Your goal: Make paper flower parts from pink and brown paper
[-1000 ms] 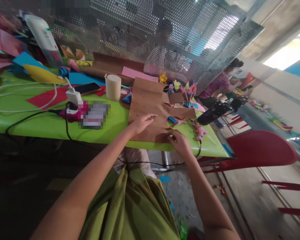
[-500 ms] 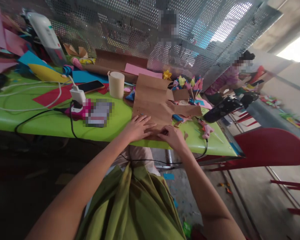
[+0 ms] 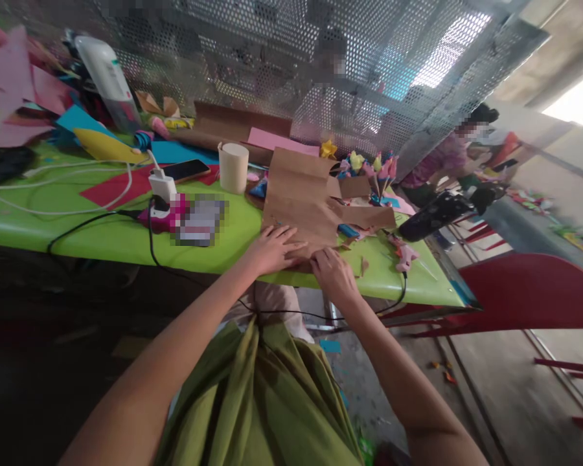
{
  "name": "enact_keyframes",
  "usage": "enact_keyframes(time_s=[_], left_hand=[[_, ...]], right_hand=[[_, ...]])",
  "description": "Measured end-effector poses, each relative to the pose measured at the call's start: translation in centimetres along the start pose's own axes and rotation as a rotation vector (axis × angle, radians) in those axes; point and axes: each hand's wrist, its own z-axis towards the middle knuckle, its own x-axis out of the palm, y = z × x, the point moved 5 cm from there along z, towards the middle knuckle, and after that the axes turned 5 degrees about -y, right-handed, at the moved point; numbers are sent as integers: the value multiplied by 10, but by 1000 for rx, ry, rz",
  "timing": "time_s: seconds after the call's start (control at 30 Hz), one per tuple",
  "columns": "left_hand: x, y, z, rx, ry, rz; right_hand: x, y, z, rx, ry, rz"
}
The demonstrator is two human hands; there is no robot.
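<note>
A sheet of brown paper point(image 3: 301, 194) with crease lines lies on the green table in front of me, its near edge close to the table's front edge. My left hand point(image 3: 273, 250) rests flat on its lower left part, fingers spread. At the near right corner, my right hand point(image 3: 335, 273) presses down with its fingers laid over the paper's edge; its thumb is hidden. Smaller brown paper pieces point(image 3: 368, 215) lie to the right of the sheet. Beyond my right hand is a pink glue gun point(image 3: 406, 256) with a black cord.
A beige paper cylinder point(image 3: 234, 169), a phone point(image 3: 201, 221) and a pink power strip point(image 3: 161, 219) stand or lie left. Paper flowers point(image 3: 366, 169) and a black bottle point(image 3: 434, 215) are right. A perforated metal screen point(image 3: 272, 71) rises behind. Another person point(image 3: 442, 155) sits farther off.
My right hand has gone from a pinch at the paper's near edge to fingers laid down on it. My left hand stays on the sheet. The whole view has shifted slightly.
</note>
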Motion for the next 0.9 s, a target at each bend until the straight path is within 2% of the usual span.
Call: enact_keyframes(time_s=[0.13, 0.3, 0.53, 0.6, 0.73, 0.9], left_hand=[[-1, 0, -1, -1, -15, 0], [-1, -1, -1, 5, -12, -8], [-1, 1, -1, -4, 0, -15], [-3, 1, 0, -3, 19, -6], [-8, -2, 2, -35, 74, -13], [-7, -8, 1, -90, 126, -34]], right_hand=[[7, -12, 4, 17, 24, 92], [13, -29, 4, 67, -14, 294], [5, -35, 6, 88, 21, 409], [2, -30, 9, 68, 86, 383], [-5, -20, 19, 56, 255, 174], [-10, -7, 28, 60, 348, 8]])
